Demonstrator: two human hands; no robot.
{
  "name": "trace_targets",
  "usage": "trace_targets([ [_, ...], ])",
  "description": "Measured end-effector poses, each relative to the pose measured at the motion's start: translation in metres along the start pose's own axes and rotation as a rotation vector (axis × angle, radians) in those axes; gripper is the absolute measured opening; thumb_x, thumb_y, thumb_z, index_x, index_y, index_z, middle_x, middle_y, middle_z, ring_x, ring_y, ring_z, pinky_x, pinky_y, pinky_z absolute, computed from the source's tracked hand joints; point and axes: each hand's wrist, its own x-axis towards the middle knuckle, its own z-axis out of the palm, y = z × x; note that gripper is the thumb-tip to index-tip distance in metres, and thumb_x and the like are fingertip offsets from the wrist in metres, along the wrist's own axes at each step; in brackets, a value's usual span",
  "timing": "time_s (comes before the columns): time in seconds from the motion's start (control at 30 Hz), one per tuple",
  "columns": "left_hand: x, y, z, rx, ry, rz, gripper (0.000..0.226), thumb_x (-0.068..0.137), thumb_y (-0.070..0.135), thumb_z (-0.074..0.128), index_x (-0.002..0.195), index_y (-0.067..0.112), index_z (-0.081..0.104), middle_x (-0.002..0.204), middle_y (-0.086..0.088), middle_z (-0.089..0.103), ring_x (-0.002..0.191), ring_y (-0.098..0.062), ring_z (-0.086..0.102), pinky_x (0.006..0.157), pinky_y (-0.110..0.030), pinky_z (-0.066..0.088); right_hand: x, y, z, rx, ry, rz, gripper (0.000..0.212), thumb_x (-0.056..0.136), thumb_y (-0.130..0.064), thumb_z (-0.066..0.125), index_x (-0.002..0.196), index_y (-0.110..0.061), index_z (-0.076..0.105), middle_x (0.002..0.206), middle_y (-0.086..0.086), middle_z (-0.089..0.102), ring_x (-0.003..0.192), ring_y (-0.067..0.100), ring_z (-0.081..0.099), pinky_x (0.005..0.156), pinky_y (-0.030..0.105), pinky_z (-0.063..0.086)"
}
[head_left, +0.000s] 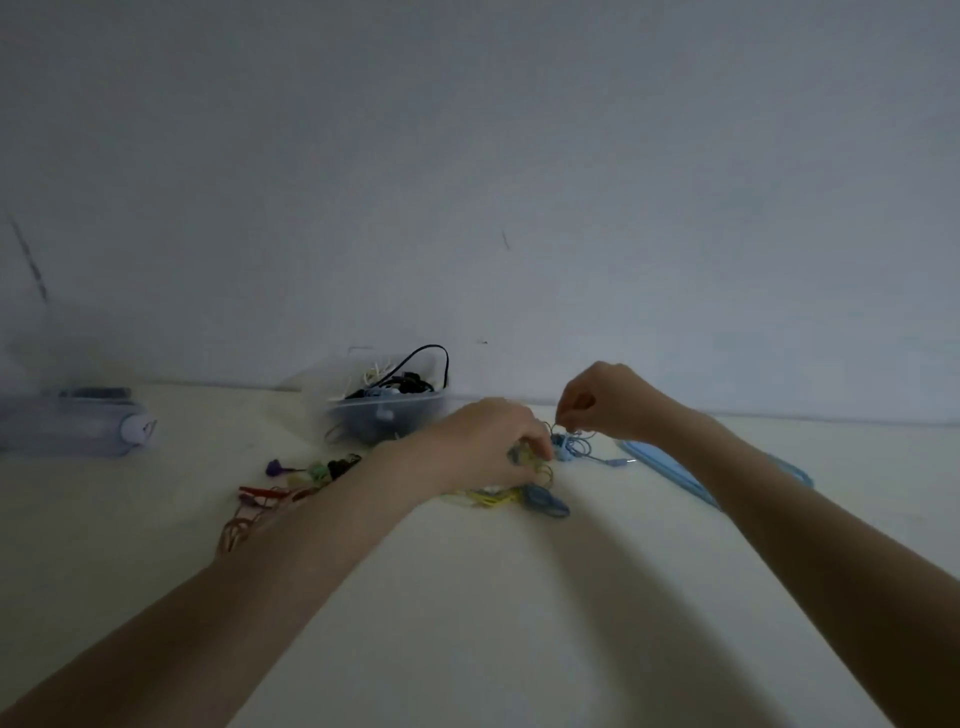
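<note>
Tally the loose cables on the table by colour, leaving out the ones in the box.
red cable: 1
purple cable: 1
green cable: 1
black cable: 1
yellow cable: 1
blue: 2, the dark blue coil and the light blue cable
Total: 7, though the small ones are blurred.

Dim bluish light, soft blur, wide-angle distortion

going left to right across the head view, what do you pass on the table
clear case → purple plug → tub of cables → left hand gripping the yellow cord → right hand pinching the blue cord → light blue strip
</note>
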Motion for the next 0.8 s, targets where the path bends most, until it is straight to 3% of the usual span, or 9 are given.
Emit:
trace_targets([
  [0.1, 0.004, -0.002, 0.015, 0.334, -0.031, 0.021, 0.024, 0.084, 0.020, 0.057, 0.105, 0.030, 0.066, 0.106, 0.003, 0.061, 0.106, -0.019, 0.049, 0.084, -0.030, 0.038, -0.021, 0.005, 0.013, 0.067, -0.042, 0.008, 0.009, 0.082, -0.014, 0.065, 0.075, -0.016, 0.070, 0.072, 0.003, 0.067, 0.054, 0.001, 0.053, 0.053, 0.006, 0.039],
  [0.17, 0.004, -0.003, 0.014, 0.363, -0.018, 0.021, 0.024, 0.087, 0.019, 0.057, 0.106, 0.028, 0.067, 0.106, 0.003, 0.064, 0.106, -0.019, 0.050, 0.085, -0.029, 0.037, -0.029, 0.005, 0.019, 0.138, -0.076, 0.005, 0.010, 0.080, -0.018, 0.068, 0.070, -0.019, 0.067, 0.068, 0.006, 0.067, 0.046, -0.001, 0.050, 0.048, 0.007, 0.039],
  [0.23, 0.004, -0.005, 0.008, 0.313, -0.044, 0.008, 0.023, 0.086, 0.018, 0.060, 0.106, 0.026, 0.068, 0.105, 0.001, 0.064, 0.103, -0.019, 0.052, 0.084, -0.027, 0.041, -0.037, 0.000, 0.023, 0.202, -0.132, 0.012, 0.005, 0.079, -0.022, 0.070, 0.078, -0.017, 0.068, 0.071, 0.006, 0.066, 0.053, 0.002, 0.053, 0.050, 0.010, 0.040],
  [0.37, -0.001, -0.010, 0.010, 0.349, -0.111, -0.051, 0.025, 0.083, 0.023, 0.064, 0.107, 0.026, 0.067, 0.105, -0.003, 0.056, 0.101, -0.024, 0.053, 0.081, -0.030, 0.041, -0.046, -0.009, 0.040, 0.051, -0.157, -0.037, 0.028, 0.081, -0.028, 0.070, 0.104, -0.011, 0.068, 0.102, 0.005, 0.068, 0.082, 0.012, 0.054, 0.056, 0.007, 0.034],
  [0.47, -0.002, -0.007, 0.013, 0.400, -0.090, -0.041, 0.023, 0.086, 0.019, 0.060, 0.108, 0.022, 0.067, 0.106, -0.004, 0.056, 0.105, -0.023, 0.050, 0.078, -0.028, 0.036, -0.045, -0.011, 0.050, 0.005, -0.061, -0.061, 0.019, 0.084, -0.017, 0.064, 0.099, -0.006, 0.070, 0.101, 0.011, 0.068, 0.087, 0.023, 0.059, 0.064, 0.019, 0.036],
  [0.53, -0.004, -0.004, 0.006, 0.434, -0.042, -0.034, 0.021, 0.089, 0.024, 0.058, 0.108, 0.022, 0.067, 0.108, -0.002, 0.054, 0.107, -0.021, 0.045, 0.085, -0.030, 0.035, -0.045, -0.014, 0.045, 0.091, 0.064, -0.070, 0.014, 0.083, -0.011, 0.063, 0.090, -0.003, 0.071, 0.095, 0.013, 0.069, 0.076, 0.019, 0.055, 0.062, 0.019, 0.036],
  [0.67, -0.006, -0.001, -0.019, 0.132, 0.215, -0.100, 0.012, 0.088, 0.025, 0.061, 0.097, 0.018, 0.066, 0.094, 0.004, 0.050, 0.096, -0.015, 0.048, 0.075, -0.025, 0.037, -0.040, -0.019, 0.016, 0.340, 0.318, -0.067, 0.010, 0.084, -0.007, 0.063, 0.088, -0.004, 0.071, 0.081, 0.003, 0.065, 0.065, 0.010, 0.052, 0.056, 0.010, 0.036],
  [0.73, -0.003, 0.004, -0.033, -0.134, 0.356, -0.147, 0.007, 0.088, 0.018, 0.061, 0.094, 0.017, 0.064, 0.090, 0.006, 0.055, 0.086, -0.010, 0.053, 0.069, -0.018, 0.037, -0.040, -0.022, -0.001, 0.699, 0.421, -0.014, 0.010, 0.086, -0.008, 0.063, 0.095, -0.008, 0.066, 0.081, 0.002, 0.062, 0.061, 0.009, 0.053, 0.055, 0.010, 0.042],
  [0.8, 0.001, 0.011, -0.047, -0.356, 0.462, -0.177, 0.007, 0.088, 0.012, 0.060, 0.094, 0.014, 0.062, 0.089, 0.004, 0.062, 0.082, -0.009, 0.058, 0.074, -0.016, 0.043, -0.043, -0.021, -0.013, 1.068, 0.380, 0.054, 0.022, 0.089, -0.012, 0.061, 0.110, -0.009, 0.057, 0.091, 0.006, 0.061, 0.069, 0.013, 0.057, 0.059, 0.019, 0.048],
])
